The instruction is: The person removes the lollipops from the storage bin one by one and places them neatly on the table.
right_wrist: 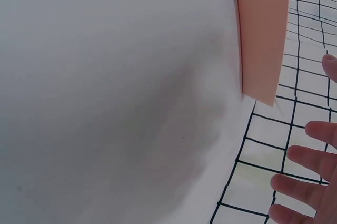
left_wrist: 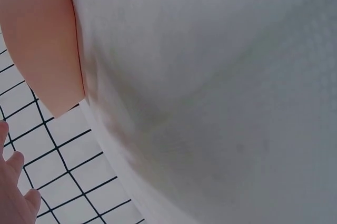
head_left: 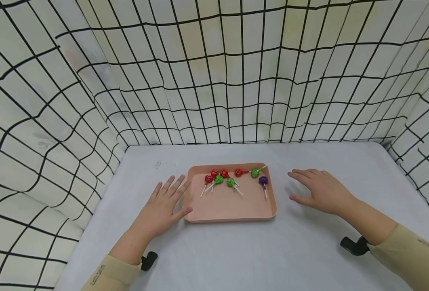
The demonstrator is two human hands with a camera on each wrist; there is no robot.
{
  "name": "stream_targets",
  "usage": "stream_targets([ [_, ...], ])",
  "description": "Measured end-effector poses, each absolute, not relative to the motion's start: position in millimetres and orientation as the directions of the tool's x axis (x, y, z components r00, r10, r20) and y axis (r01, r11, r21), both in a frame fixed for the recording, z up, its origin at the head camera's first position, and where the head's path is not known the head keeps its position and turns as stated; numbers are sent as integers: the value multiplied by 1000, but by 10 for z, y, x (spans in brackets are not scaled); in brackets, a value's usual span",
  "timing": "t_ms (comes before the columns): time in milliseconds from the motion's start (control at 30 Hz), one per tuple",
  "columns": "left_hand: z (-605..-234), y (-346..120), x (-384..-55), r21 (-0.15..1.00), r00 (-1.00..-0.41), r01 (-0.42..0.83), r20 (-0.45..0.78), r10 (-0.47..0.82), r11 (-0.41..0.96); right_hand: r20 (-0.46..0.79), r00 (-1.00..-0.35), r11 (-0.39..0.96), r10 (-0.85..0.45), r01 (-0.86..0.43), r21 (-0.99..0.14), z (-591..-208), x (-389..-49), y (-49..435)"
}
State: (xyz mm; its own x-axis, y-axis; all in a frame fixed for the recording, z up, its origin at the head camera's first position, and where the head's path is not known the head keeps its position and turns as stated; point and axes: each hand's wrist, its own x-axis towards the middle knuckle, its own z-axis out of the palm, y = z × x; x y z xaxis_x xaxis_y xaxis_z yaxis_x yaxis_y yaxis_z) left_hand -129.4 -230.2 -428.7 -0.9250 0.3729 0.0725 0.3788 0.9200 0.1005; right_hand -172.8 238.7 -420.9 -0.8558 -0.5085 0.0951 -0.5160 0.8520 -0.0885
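Observation:
A shallow pink tray (head_left: 232,210) sits on the white table, with several lollipops in its far half. Red lollipops (head_left: 224,173) and green lollipops (head_left: 219,179) cluster at the left and middle; a purple lollipop (head_left: 263,180) lies near the right wall. One green lollipop (head_left: 255,173) has its stick over the far right rim. My left hand (head_left: 165,208), fingers spread, is right at the tray's left edge and holds nothing. Off to the tray's right, my right hand (head_left: 321,190) hovers over the table with fingers extended, its own shadow below it.
White cloth covers the table (head_left: 236,254). Black-grid netting or panels (head_left: 236,81) rise behind the table and on both sides. A small black device (head_left: 149,260) is at the left wrist, another black device (head_left: 355,245) at the right wrist.

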Motion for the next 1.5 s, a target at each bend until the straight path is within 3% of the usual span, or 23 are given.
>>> stream_targets([
  [400,-4285,-2343,-1325,106,-936,350,4,351,931,18,-863,837,-505,-495,-233,-4180,-1858,2166],
  [867,-4410,-2382,-1292,116,-922,382,-15,386,917,-65,-858,831,-510,-471,-294,-4035,-1981,1819],
  [1500,-4437,-2351,-1275,109,-911,403,-47,410,909,-166,-771,785,-614,-577,-224,-4024,-2326,1609],
])
